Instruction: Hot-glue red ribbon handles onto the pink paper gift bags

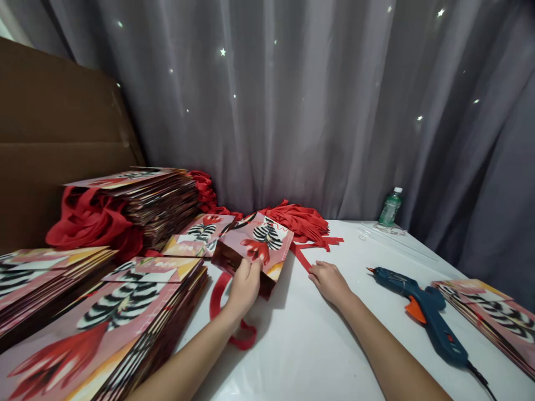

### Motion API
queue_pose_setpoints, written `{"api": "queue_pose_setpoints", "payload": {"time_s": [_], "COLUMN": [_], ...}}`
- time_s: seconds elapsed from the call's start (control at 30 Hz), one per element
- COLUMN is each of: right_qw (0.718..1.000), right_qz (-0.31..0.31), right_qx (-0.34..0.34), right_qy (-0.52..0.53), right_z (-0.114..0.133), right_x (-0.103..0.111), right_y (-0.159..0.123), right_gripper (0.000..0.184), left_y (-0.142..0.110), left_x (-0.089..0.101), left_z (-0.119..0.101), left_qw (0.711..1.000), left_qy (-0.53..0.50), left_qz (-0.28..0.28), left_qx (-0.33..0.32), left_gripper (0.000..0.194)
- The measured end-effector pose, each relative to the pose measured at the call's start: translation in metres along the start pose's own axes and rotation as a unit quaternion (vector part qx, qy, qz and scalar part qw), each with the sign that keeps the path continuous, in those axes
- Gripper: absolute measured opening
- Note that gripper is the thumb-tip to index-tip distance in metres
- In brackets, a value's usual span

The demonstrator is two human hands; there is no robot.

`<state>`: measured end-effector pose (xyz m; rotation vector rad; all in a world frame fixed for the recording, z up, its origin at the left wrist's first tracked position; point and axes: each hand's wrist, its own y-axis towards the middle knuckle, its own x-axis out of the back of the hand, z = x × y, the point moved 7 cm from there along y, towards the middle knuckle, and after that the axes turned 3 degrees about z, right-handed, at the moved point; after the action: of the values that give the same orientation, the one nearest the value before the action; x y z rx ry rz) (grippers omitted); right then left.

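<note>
Near the middle of the table, my left hand point(247, 281) pinches the near edge of a pink printed paper bag point(273, 236) with black-and-white striped leaves and a red flower. The bag is tilted, and its dark side faces me. My right hand point(328, 280) closes its fingers on the end of a red ribbon point(301, 256), which runs from behind the bag's right side. Another stretch of red ribbon point(216, 298) loops on the table below the bag, next to my left wrist. Behind the bag lies a heap of red ribbons point(296, 218).
Stacks of flat printed bags point(125, 312) fill the left, beside a tall pile point(161, 206) with red ribbon and a cardboard box point(62, 122). A blue glue gun point(426, 306), more bags point(493, 312) and a green bottle point(390, 207) are on the right. A grey curtain point(292, 111) hangs behind.
</note>
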<state>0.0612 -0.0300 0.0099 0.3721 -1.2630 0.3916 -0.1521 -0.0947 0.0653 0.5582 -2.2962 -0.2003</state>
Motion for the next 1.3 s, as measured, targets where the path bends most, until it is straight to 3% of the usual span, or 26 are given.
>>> {"api": "queue_pose_setpoints", "payload": {"time_s": [0.23, 0.47, 0.53, 0.67, 0.77, 0.87, 0.97, 1.13, 1.23, 1.3], "right_qw": [0.999, 0.995, 0.991, 0.983, 0.988, 0.998, 1.000, 0.999, 0.999, 0.999], "right_qz": [-0.033, -0.069, -0.075, -0.105, -0.115, -0.055, -0.011, -0.013, 0.002, 0.018], "right_qx": [-0.009, -0.077, -0.106, -0.147, -0.095, 0.005, 0.013, -0.014, -0.008, 0.009], "right_qy": [-0.021, 0.011, 0.024, 0.034, 0.026, 0.024, 0.010, -0.026, -0.038, -0.039], "right_z": [0.007, -0.007, -0.021, -0.035, -0.006, 0.043, 0.071, 0.081, 0.079, 0.076], "right_x": [0.000, 0.001, 0.008, 0.034, 0.039, 0.015, -0.012, -0.022, -0.018, -0.014], "right_y": [-0.002, -0.004, 0.004, 0.039, 0.072, 0.096, 0.104, 0.076, 0.041, 0.015], "right_gripper": [0.032, 0.025, 0.027, 0.049, 0.052, 0.045, 0.050, 0.038, 0.025, 0.028], "left_y": [-0.005, -0.005, -0.004, -0.006, -0.009, -0.007, -0.003, -0.001, -0.001, -0.001], "left_x": [0.022, 0.031, 0.034, 0.037, 0.035, 0.027, 0.021, 0.011, 0.007, 0.004], "left_z": [-0.006, 0.009, 0.010, 0.005, 0.005, 0.009, 0.012, 0.018, 0.015, 0.014], "left_qw": [0.991, 0.972, 0.969, 0.965, 0.965, 0.973, 0.981, 0.986, 0.979, 0.974], "left_qy": [-0.078, -0.132, -0.135, -0.112, -0.078, -0.064, -0.070, -0.136, -0.182, -0.203], "left_qz": [-0.106, -0.193, -0.207, -0.225, -0.225, -0.185, -0.130, -0.069, -0.074, -0.088], "left_qx": [-0.024, -0.014, -0.021, -0.077, -0.112, -0.126, -0.128, -0.063, -0.058, -0.054], "left_gripper": [0.036, 0.038, 0.042, 0.059, 0.073, 0.073, 0.065, 0.057, 0.057, 0.056]}}
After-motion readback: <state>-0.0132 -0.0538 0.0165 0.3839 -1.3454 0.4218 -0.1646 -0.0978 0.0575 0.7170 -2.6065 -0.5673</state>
